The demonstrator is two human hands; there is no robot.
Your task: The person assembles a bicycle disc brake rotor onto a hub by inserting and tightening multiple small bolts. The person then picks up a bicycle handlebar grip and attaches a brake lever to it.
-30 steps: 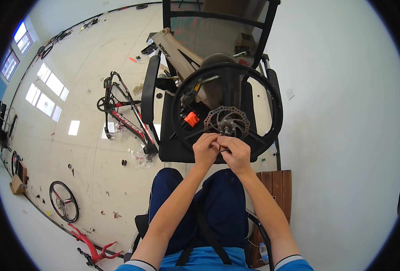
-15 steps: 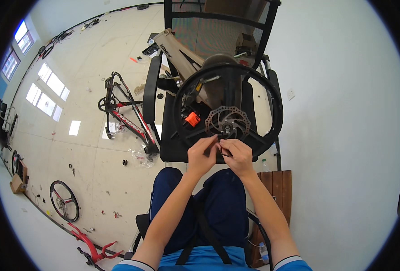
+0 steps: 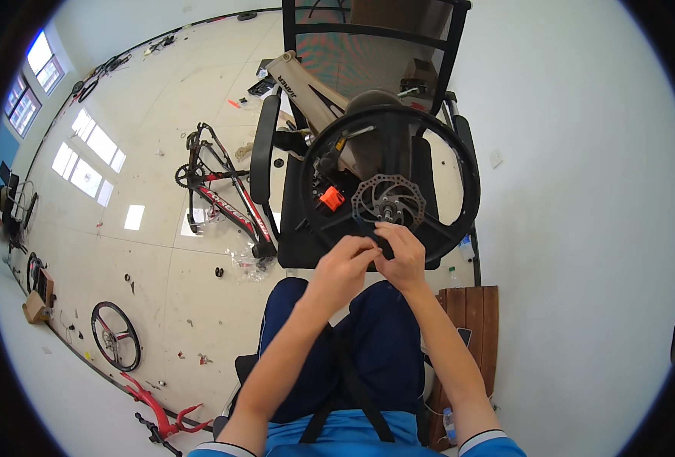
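Note:
A black bicycle wheel (image 3: 471,179) lies on the seat of a black office chair (image 3: 295,247) in front of my knees. Its metal brake disc (image 3: 416,199) faces up around the hub. At the near edge of the wheel, just below the disc, my left hand (image 3: 343,266) is closed, its fingertips pressed against those of the other hand. My right hand (image 3: 402,257) is pinched too, its fingers close to the hub. Whatever lies between the fingertips is hidden or too small to name.
Beyond the wheel, a beige frame part (image 3: 299,85) leans on the chair, and an orange object (image 3: 331,199) shows through the spokes. Leftward on the floor are a black-and-red bicycle frame (image 3: 227,204), another wheel (image 3: 97,324) and a red frame (image 3: 153,407). A wooden bench (image 3: 478,327) stands at right.
My left hand has turned, its fingers now curled more tightly against the right. The right hand's fingers have risen slightly toward the hub. The whole view has shifted a little.

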